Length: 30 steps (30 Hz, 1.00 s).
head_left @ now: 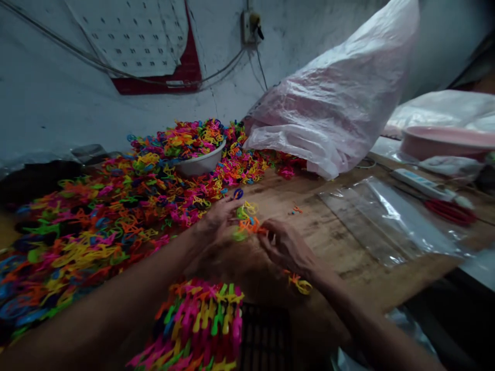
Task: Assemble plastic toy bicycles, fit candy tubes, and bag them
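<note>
My left hand is closed around small bright plastic pieces with loops and stems; a dark blue ring-shaped piece shows at its fingertips. Between my hands is a blurred cluster of yellow, green and orange plastic pieces. My right hand pinches an orange piece at the right side of that cluster. Beneath my right wrist lies a yellow looped piece on the wooden table. Closer to me, rows of multicoloured pieces stand packed in a black slatted basket.
A large heap of the same pieces covers the left side, with a filled white bowl on it. Behind stands a big translucent bag. A clear plastic bag, power strip and pink basin are at right.
</note>
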### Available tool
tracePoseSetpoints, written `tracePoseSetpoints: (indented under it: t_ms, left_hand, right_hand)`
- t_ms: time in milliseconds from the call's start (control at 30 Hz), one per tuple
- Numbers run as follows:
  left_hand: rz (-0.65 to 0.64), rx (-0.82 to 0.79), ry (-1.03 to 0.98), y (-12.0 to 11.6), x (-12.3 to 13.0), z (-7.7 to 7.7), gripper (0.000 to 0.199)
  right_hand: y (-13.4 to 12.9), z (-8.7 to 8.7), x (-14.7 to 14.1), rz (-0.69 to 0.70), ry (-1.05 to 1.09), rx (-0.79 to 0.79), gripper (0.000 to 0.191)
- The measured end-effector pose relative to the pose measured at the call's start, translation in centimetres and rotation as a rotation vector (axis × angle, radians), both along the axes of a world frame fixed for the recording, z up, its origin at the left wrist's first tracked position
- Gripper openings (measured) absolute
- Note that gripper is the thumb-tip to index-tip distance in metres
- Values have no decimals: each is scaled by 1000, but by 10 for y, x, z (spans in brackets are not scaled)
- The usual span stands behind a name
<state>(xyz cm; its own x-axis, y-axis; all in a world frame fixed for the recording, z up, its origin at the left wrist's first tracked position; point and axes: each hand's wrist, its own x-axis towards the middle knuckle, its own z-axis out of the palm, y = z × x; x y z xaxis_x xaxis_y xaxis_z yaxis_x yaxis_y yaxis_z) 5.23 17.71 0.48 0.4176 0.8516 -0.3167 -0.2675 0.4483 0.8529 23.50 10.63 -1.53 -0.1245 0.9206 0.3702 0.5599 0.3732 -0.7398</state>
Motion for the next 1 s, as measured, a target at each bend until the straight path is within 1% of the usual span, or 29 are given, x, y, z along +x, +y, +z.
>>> tracePoseSetpoints:
  t_ms: [33,133,167,233,333,400,467,567,600,667,700,767,867,933,1000]
  left_hand:
    - [15,17,-8,2,2,1,20]
    - [7,56,-63,3,7,4,21]
    - [2,67,-87,2,8,4,21]
    - [0,90,-135,0,9,4,20]
    - [6,113,-187,-4,9,1,19]
    - [19,134,-201,-5,9,-2,18]
    - [30,158,-196,-7,7,-4,15]
    - [22,181,-164,-10,4,-4,12]
    - [15,184,-154,-12,2,-3,13]
    - [5,196,-132,-15,0,0,17]
    - [2,206,-117,-16,-1,3,18]
    - [1,220,-83,-19,-3,9,20]
    - [16,198,-65,-23,-3,14,20]
    - [28,177,-81,-27,-2,15,21]
    - [36,174,-92,-31,-1,14,23]
  right_hand:
    - [2,4,-1,20,-14,-22,12]
    - [10,11,-2,-69,16,-58,19]
    - [13,12,-2,-73,30,-90,20]
    - [16,12,0,-62,49,-153,22]
    - [14,10,1,-90,61,-146,24]
    - [10,8,0,-35,22,-150,23]
    - [5,5,-1,11,-55,-90,22]
    - [-1,1,-1,-1,-110,89,17]
    - [-2,0,0,9,-96,112,16]
    - [-3,-1,2,12,-31,107,18]
    - [-4,-1,3,-6,7,107,18]
    - [-5,0,4,-68,58,157,18]
    - [-7,0,4,-135,47,265,14]
    - [-9,0,2,-160,57,241,11]
    - [-9,-2,1,-174,131,158,8]
